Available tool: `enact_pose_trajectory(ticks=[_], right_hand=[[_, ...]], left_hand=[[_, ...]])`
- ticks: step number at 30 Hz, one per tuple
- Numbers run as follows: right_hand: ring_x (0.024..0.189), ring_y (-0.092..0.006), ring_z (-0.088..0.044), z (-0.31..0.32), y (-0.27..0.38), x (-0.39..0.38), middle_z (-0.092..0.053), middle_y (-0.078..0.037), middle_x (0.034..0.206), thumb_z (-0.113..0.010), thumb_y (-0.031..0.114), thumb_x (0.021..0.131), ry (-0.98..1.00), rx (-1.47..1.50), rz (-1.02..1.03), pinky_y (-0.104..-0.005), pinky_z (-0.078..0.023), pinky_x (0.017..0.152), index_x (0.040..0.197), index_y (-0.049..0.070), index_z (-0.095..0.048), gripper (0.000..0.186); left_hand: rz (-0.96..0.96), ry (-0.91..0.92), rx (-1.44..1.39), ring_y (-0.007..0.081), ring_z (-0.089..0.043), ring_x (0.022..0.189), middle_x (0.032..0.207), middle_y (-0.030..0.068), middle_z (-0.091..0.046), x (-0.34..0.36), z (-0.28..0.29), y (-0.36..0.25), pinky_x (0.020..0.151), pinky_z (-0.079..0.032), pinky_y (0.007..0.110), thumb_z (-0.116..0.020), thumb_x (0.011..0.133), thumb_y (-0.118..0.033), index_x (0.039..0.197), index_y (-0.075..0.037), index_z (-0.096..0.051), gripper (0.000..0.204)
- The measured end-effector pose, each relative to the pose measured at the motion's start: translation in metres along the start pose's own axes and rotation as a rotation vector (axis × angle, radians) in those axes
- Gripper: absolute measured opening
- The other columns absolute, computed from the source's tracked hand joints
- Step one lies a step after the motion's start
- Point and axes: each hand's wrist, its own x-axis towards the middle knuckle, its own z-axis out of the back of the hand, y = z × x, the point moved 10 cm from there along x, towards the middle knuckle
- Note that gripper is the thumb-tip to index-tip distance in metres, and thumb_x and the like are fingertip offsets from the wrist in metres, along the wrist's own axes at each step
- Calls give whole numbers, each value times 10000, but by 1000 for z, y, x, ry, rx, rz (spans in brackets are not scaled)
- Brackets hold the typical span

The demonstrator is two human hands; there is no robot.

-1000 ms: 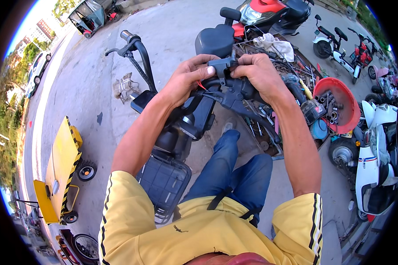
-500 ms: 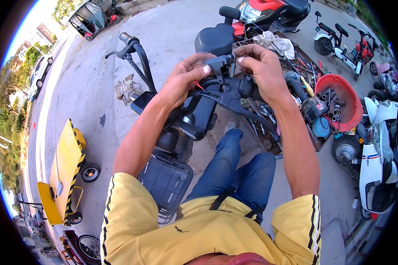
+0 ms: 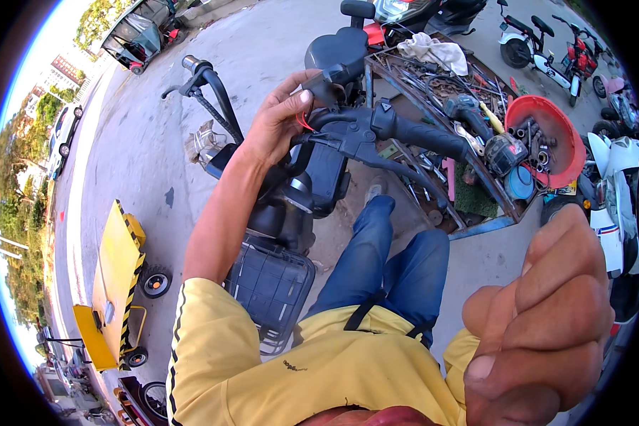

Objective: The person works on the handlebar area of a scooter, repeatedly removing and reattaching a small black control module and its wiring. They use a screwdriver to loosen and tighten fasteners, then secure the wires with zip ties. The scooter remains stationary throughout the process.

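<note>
My left hand [image 3: 280, 124] is closed around a small black plastic housing [image 3: 325, 91] above the handlebar of a dark electric bike. A thin red wire [image 3: 303, 122] runs beside the thumb. Next to it are the black handlebar grip [image 3: 426, 137] and the brake lever [image 3: 401, 170], which nothing touches. My right hand [image 3: 539, 319] is raised close to the camera at the lower right, away from the bike. Its fingers are curled tightly, and whatever they hold, if anything, is hidden.
Beyond the grip lies a metal-framed tray [image 3: 486, 226] full of tools, with a cordless power tool [image 3: 468, 117] and a white cloth [image 3: 433, 53]. A red basin [image 3: 571, 170] holds sockets. A yellow cart [image 3: 117, 263] stands left; a white scooter [image 3: 621, 192] is at right.
My right hand has left the black housing and come down and right, close to the camera. My left hand keeps hold of the housing, which now sits tilted. The view has shifted slightly.
</note>
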Motion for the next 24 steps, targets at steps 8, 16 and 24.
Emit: enact_pose_trajectory(ticks=[8,16,24], right_hand=[[547,-69,-416,-5,17,-4,-509,-1,599,-706,114,953,17,-36,39,-266,-316,501,694,-9,-585,312],[529,-77,-387,9,0,7,-474,-3,584,-718,90,937,-65,14,-71,-281,-292,477,665,-5,-542,337],[653,-66,-475,-39,-175,-4,-570,-1,689,-726,207,974,89,3,-598,-262,-393,586,857,-25,-672,265]], left_hand=[[-32,77,-44,241,-609,1164,1276,202,-627,1,-5,-8,1094,-452,353,-687,900,-240,1429,61,-503,636],[-45,15,-3,167,-632,1036,1182,133,-650,0,7,-6,935,-517,296,-705,922,-286,1433,48,-508,642],[-30,-18,-42,100,-629,981,1172,38,-672,-5,-2,-8,837,-507,254,-745,933,-285,1390,-10,-549,568]])
